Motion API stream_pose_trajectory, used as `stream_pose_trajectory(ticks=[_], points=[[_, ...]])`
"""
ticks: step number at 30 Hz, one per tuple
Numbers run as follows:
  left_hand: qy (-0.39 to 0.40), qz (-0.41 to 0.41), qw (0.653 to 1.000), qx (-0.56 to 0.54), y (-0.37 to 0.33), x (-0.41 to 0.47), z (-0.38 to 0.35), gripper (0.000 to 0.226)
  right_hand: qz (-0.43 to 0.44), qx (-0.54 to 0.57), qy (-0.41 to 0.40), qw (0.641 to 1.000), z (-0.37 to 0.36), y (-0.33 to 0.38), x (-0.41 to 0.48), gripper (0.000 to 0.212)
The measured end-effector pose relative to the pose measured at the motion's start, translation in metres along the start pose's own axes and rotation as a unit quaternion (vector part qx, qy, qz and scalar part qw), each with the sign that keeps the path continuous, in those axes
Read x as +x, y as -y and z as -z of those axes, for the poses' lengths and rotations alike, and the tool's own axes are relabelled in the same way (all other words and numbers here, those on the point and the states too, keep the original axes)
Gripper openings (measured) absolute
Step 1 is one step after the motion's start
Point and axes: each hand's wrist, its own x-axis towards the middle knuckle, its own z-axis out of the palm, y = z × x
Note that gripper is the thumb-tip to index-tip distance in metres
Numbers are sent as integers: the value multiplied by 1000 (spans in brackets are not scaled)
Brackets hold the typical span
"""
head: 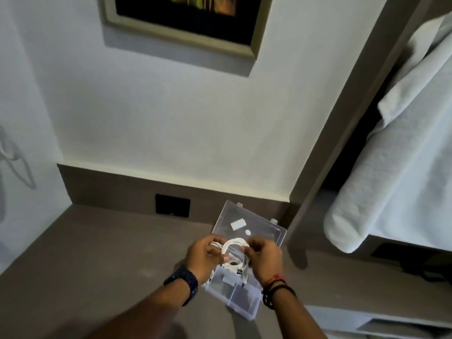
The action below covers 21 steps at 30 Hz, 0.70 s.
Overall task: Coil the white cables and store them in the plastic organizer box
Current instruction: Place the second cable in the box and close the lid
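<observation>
A clear plastic organizer box (241,302) with dividers sits on the brown desk, its lid (252,221) tipped open toward the wall. Just above the box, both hands hold a looped white cable (235,243). My left hand (204,256) grips the left side of the coil. My right hand (263,256) pinches the coil's right side, and a cable end with a plug (241,270) hangs down over a compartment. More white cable shows at the box's left edge (209,277), partly hidden by my left wrist.
The brown desk (110,253) meets a white wall with a black socket plate (172,205). A framed picture (186,23) hangs above. A white towel (396,155) drapes over a shelf on the right beside a brown post (325,152).
</observation>
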Motion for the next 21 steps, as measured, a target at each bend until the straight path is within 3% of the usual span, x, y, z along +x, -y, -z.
stream_pose_trajectory(ticks=[6, 10, 15, 17, 19, 21], points=[[-13, 31, 994, 99, 89, 46, -23, 22, -121, 10, -41, 992, -68, -77, 16, 8], [-7, 34, 989, 143, 112, 61, -25, 25, -150, 20, -83, 985, -96, -97, 21, 16], [19, 33, 981, 189, 119, 71, -28, 22, -124, -38, -122, 984, -111, -104, 22, 19], [27, 27, 977, 208, 123, 71, -29, 19, -111, -102, -130, 980, -109, -103, 21, 11], [35, 29, 974, 220, 127, 69, -29, 17, -65, -180, -143, 971, -103, -103, 21, 17], [48, -29, 960, 275, 131, 69, -28, 8, -25, -229, -120, 966, -97, -102, 20, 23]])
